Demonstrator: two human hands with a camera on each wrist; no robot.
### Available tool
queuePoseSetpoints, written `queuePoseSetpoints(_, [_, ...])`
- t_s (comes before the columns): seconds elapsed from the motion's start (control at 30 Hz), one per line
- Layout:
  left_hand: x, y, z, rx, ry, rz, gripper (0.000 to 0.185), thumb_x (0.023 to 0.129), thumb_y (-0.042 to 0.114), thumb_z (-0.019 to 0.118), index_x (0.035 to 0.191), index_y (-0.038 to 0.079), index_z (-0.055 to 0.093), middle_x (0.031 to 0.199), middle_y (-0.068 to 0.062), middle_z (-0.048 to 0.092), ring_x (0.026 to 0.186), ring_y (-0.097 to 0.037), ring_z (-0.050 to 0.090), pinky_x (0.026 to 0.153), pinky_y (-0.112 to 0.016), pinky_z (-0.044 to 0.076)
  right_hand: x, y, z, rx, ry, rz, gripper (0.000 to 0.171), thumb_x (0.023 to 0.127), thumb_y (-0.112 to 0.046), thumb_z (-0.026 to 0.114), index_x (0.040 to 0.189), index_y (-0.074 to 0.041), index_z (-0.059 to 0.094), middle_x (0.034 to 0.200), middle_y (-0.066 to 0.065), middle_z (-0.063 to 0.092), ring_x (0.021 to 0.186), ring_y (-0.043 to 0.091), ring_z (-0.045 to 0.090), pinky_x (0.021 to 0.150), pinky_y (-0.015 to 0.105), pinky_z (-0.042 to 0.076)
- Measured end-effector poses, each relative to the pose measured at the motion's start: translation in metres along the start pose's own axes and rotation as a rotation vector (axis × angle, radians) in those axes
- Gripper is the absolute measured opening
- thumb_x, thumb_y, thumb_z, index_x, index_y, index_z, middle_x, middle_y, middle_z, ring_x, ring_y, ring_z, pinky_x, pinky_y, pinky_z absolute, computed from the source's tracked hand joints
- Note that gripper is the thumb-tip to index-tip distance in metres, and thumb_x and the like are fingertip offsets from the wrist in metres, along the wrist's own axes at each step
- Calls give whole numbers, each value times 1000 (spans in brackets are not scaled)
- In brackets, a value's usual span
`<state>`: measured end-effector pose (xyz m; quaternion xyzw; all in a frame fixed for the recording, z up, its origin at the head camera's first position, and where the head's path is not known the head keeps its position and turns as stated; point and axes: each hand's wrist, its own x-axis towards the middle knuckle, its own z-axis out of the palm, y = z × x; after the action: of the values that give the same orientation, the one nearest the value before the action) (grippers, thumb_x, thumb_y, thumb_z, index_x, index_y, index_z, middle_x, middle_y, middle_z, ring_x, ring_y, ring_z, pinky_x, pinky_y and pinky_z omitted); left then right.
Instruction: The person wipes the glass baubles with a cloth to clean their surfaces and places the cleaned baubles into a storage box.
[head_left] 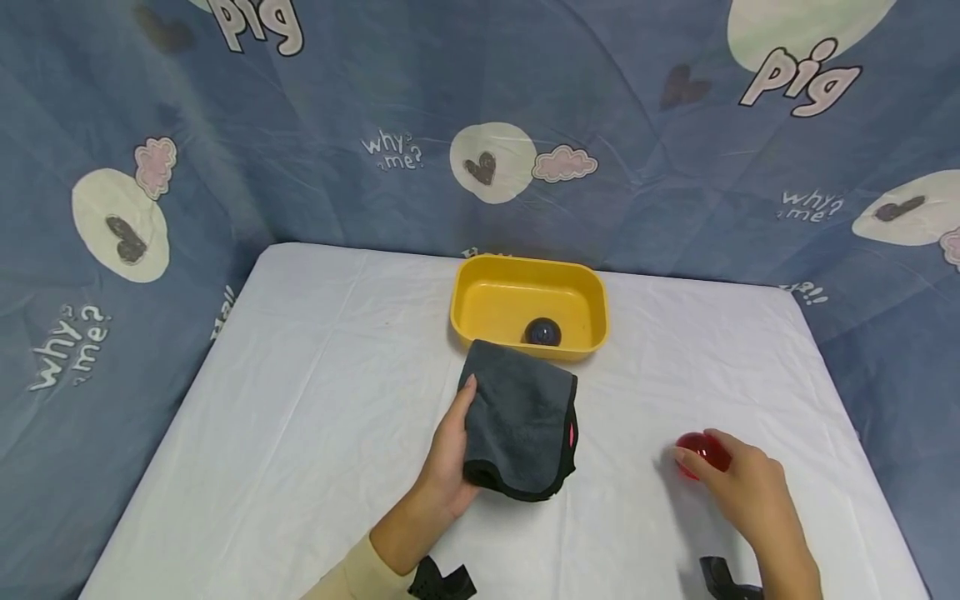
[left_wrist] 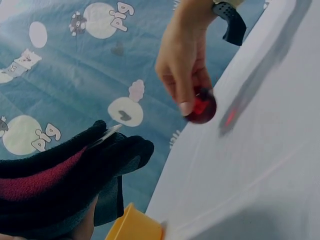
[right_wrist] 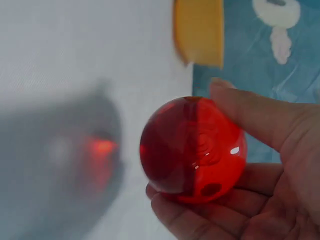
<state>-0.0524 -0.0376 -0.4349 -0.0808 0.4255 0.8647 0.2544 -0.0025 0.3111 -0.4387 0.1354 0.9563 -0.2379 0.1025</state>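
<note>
My left hand (head_left: pixel 450 467) grips a folded dark grey cloth (head_left: pixel 517 417) with black edging, held up over the table in front of the yellow tub. Some red inner side of the cloth and a small white tag show in the left wrist view. Between thumb and fingers, my right hand (head_left: pixel 757 483) holds a shiny see-through red ball (right_wrist: pixel 192 150), raised off the table at the right. Its shadow falls on the white cover beside it. Inside the yellow tub (head_left: pixel 528 267) a dark round ball (head_left: pixel 542 332) lies near the front wall.
A white cover (head_left: pixel 337 375) spreads over the table. Blue printed fabric (head_left: pixel 360 100) hangs behind it and along both sides. Black straps (head_left: pixel 442 581) show at both wrists.
</note>
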Motion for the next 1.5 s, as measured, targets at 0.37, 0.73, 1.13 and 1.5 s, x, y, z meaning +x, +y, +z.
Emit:
queuePoseSetpoints(0.37, [-1,-2,3,-1,-3,-11,75,106,66,43,166,29,18,156,-4,36,129,-17,46,108,-32,40,2,-58,3,318,70,-48,71,96,-54,72,144,-3,61,130,23,68,116,39,65,88,44,60])
queuePoseSetpoints(0.73, [0,-5,6,-11,-13,-14,75,107,65,43,167,29,17,162,-4,33,136,-18,44,111,-32,39,3,-114,16,575,87,-290,51,98,-36,77,140,-9,66,123,9,73,107,23,72,88,23,56])
queuePoseSetpoints(1.13, [0,-5,7,-27,-67,-26,76,107,66,39,167,24,21,163,-8,38,144,-21,44,114,-37,41,-3,-159,41,398,256,-756,58,88,-21,88,139,-6,65,126,5,72,111,18,71,90,34,59])
queuePoseSetpoints(1.5, [3,-2,2,21,-79,17,70,110,62,33,165,19,25,158,-9,40,137,-15,46,108,-28,44,-13,-171,56,149,262,-917,80,83,-23,92,149,-2,53,147,16,57,135,29,56,107,44,49])
